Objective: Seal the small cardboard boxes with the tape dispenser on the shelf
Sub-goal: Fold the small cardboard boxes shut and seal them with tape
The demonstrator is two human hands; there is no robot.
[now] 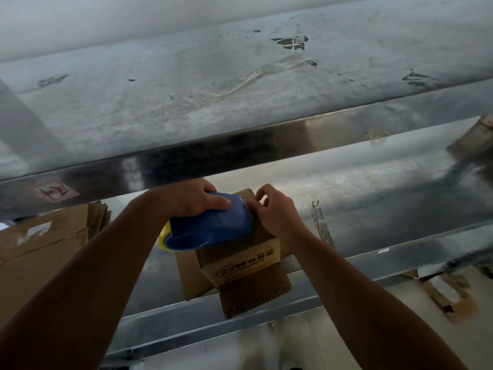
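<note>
fingers (216, 202) of left hand (190, 200) wrapped over blue tape dispenser (213, 228), pressed on top of small cardboard box (240, 265); right hand (277, 213) pinching box's top edge beside dispenser; box on metal shelf (373, 198), near front edge.

Single head camera, facing forward and down, close to shelf (373, 188).
</note>
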